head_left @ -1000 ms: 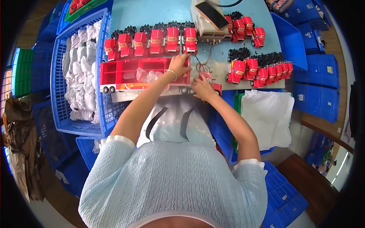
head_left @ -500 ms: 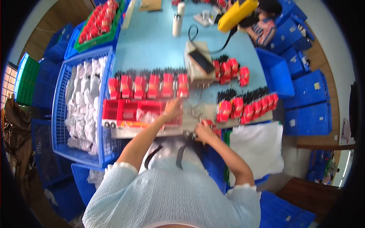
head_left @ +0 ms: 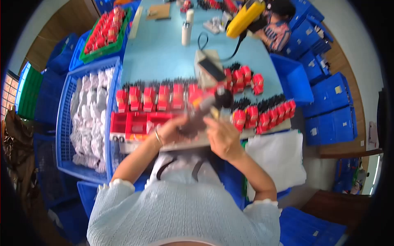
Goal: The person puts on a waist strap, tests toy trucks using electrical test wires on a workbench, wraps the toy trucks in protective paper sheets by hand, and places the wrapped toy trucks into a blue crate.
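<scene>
My left hand (head_left: 170, 130) is closed on a toy truck (head_left: 197, 122), which is tilted and smeared by motion. Its grey underside and a black wheel show, and the wheel end points up and right. Close against the truck's right side is my right hand (head_left: 225, 139), its fingers curled together. Whatever is between those fingers is hidden. Behind the hands stands a row of red toy trucks (head_left: 163, 96) with black parts behind them. Left of my left hand lies a red compartment tray (head_left: 130, 118) with a clear plastic bag in it.
More red trucks (head_left: 262, 119) stand on the right by a grey box (head_left: 201, 61) with a dark phone-like slab. A blue crate (head_left: 62, 123) of wrapped pieces is at left; white sheets (head_left: 275, 160) lie at right. Beyond the table are a yellow device (head_left: 245, 20) and another person (head_left: 279, 35).
My left hand has drawn back from the truck row and now holds a truck. My right hand has risen from the table's front edge to the truck.
</scene>
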Demonstrator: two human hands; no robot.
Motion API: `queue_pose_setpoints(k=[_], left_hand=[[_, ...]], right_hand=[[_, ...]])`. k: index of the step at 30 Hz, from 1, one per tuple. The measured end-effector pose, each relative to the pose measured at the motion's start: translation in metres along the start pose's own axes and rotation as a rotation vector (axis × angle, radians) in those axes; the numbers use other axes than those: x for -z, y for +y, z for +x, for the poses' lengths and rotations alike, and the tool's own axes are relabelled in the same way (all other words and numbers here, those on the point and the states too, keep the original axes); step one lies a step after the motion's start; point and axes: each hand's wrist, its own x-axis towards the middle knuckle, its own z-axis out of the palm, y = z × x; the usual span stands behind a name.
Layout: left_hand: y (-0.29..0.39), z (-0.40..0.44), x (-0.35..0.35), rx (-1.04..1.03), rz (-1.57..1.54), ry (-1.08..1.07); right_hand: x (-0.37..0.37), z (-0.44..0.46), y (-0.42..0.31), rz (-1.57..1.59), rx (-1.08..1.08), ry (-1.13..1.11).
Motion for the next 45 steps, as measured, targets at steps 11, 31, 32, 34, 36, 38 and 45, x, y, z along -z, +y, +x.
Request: queue_pose_setpoints(k=[11,31,32,34,36,38,45], left_hand=[[0.011,-0.019,-0.007,-0.066,0.007,-0.02],[0.051,-0.03,-0.002,-0.07,0.126,-0.093],[0.049,-0.033,0.002,-0.056,0.119,-0.087],[0.05,-0.031,0.016,-0.06,0.136,-0.103],[0.05,-0.029,0.03,-0.066,0.144,-0.116],[0.042,-0.031,0.044,-0.078,0.497,0.017],[0.046,-0.028,0.067,-0.346,1.033,0.083]], right_hand=[[-0.007,0.022,-0.013,-0.173,-0.139,-0.29],[-0.067,0.024,0.022,0.898,-0.737,0.416],[-0.076,0.011,0.031,0.92,-0.79,0.392],[-0.087,0.001,0.043,0.957,-0.877,0.346],[-0.09,0.006,0.02,1.071,-0.939,0.436],[-0.091,0.016,-0.001,1.299,-1.043,0.622],[-0.11,0.022,-0.001,1.126,-0.895,0.558]])
